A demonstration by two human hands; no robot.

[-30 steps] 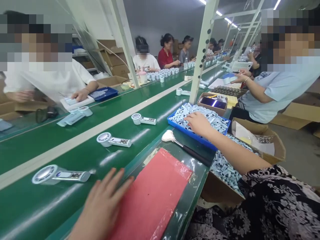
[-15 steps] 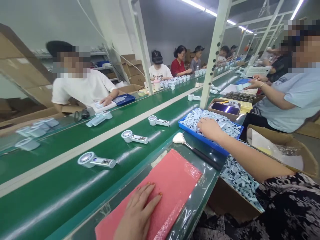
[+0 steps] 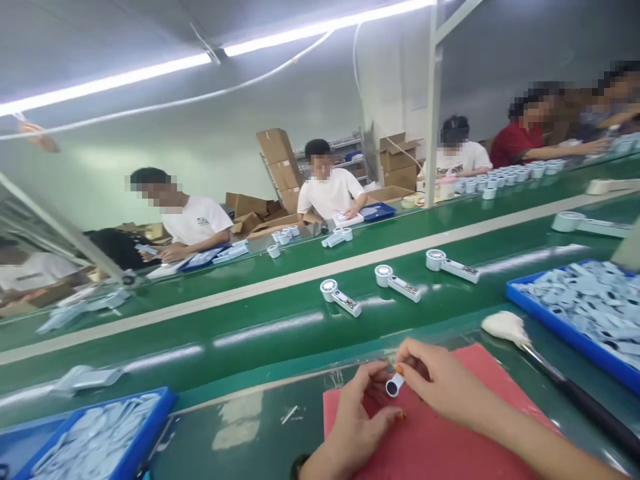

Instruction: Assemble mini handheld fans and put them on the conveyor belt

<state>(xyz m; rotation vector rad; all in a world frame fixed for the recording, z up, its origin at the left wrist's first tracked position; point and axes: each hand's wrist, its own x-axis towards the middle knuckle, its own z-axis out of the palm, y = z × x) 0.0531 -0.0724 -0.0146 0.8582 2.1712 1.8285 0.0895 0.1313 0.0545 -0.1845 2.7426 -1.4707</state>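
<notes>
Over the red mat, my right hand pinches a small light-blue plastic part with a dark round end. My left hand curves around that end, its thumb and fingers apart; whether a fingertip touches the part is hard to see. To the right lies a blue tray heaped with similar light-blue parts. Beside the mat rests a tool with a black handle and a white wrapped head.
Several handheld magnifiers lie on the green conveyor belt ahead. Another blue tray with light-blue pieces stands at the lower left. Co-workers sit along the far side. A white post rises beyond the belt.
The view has swung left. My right hand has left the parts tray and now holds a small part above the mat. My left hand has lifted off the mat towards it.
</notes>
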